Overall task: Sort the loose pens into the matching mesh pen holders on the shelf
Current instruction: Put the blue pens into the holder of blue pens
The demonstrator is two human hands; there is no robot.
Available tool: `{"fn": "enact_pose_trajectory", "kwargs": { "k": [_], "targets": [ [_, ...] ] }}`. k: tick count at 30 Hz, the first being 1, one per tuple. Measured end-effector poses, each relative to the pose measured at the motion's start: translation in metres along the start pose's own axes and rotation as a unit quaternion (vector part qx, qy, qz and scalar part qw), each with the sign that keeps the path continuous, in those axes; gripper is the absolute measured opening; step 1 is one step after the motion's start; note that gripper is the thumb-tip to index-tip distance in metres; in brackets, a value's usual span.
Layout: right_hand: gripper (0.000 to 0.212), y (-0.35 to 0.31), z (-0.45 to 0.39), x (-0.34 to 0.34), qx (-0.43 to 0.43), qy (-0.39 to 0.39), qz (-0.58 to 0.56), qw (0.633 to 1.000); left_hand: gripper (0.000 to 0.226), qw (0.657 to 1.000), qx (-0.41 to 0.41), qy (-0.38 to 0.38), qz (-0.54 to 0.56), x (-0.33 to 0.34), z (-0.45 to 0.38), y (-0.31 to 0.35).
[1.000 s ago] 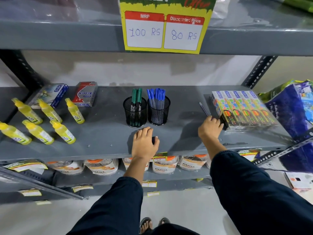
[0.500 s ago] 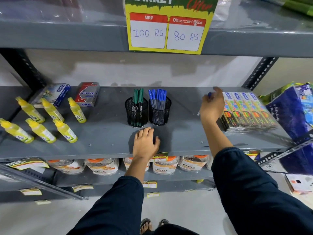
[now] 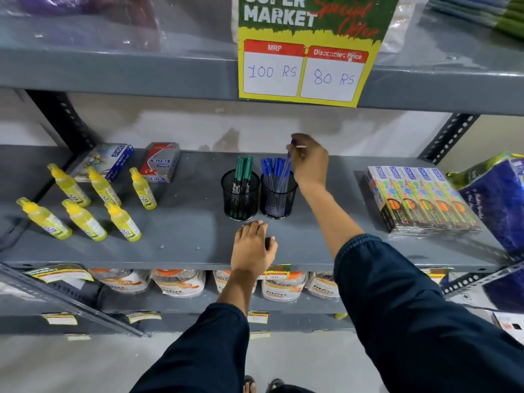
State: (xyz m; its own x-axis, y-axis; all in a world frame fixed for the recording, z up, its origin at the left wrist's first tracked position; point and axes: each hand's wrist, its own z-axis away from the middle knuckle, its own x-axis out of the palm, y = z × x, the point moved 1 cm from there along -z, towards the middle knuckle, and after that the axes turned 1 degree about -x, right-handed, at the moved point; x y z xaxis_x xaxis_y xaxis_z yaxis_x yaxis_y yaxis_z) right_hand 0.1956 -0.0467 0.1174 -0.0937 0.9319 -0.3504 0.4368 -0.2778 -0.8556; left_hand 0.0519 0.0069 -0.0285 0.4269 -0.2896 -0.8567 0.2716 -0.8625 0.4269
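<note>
Two black mesh pen holders stand side by side mid-shelf. The left holder (image 3: 240, 199) carries green-capped pens (image 3: 243, 169). The right holder (image 3: 278, 200) is packed with several blue-capped pens (image 3: 272, 168). My right hand (image 3: 310, 163) hovers just above the right holder, pinching a blue pen (image 3: 287, 168) by its top; the pen slants down with its lower end inside that holder. My left hand (image 3: 253, 249) rests palm down on the grey shelf (image 3: 184, 231) in front of the holders, fingers closed over something dark that I cannot identify.
Several yellow glue bottles (image 3: 82, 204) lie at the shelf's left, with two flat boxes (image 3: 160, 161) behind them. A stack of colourful pencil boxes (image 3: 419, 198) sits at the right. A price sign (image 3: 304, 52) hangs from the upper shelf. Packets fill the lower shelf.
My right hand picked the blue pen up beside the pencil boxes and carried it left to above the right holder. My left hand stayed on the shelf.
</note>
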Motion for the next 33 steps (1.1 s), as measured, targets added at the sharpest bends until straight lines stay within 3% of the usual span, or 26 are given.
{"fn": "enact_pose_trajectory", "kwargs": {
  "k": [7, 12, 15, 21, 28, 33],
  "targets": [
    [0.019, 0.016, 0.014, 0.02, 0.015, -0.083, 0.101, 0.991, 0.046, 1.0, 0.001, 0.002, -0.001, 0.0, -0.002, -0.001],
    [0.033, 0.017, 0.009, 0.026, -0.049, -0.101, 0.206, 0.972, 0.046, 1.0, -0.001, 0.004, -0.003, 0.001, -0.002, -0.001],
    [0.038, 0.013, 0.008, 0.03, -0.102, -0.108, 0.259, 0.954, 0.045, 1.0, -0.003, -0.003, -0.008, 0.002, -0.002, -0.001],
    [0.034, 0.018, 0.006, 0.047, -0.125, -0.218, 0.339, 0.907, 0.042, 1.0, -0.007, -0.003, -0.003, 0.002, -0.002, -0.002],
    [0.025, 0.021, 0.004, 0.044, -0.111, -0.15, 0.295, 0.937, 0.04, 1.0, -0.003, 0.003, -0.007, 0.003, -0.003, -0.003],
    [0.02, 0.026, 0.005, 0.038, -0.119, -0.143, 0.283, 0.941, 0.042, 1.0, -0.002, 0.001, -0.011, 0.001, -0.002, -0.002]
  ]
}}
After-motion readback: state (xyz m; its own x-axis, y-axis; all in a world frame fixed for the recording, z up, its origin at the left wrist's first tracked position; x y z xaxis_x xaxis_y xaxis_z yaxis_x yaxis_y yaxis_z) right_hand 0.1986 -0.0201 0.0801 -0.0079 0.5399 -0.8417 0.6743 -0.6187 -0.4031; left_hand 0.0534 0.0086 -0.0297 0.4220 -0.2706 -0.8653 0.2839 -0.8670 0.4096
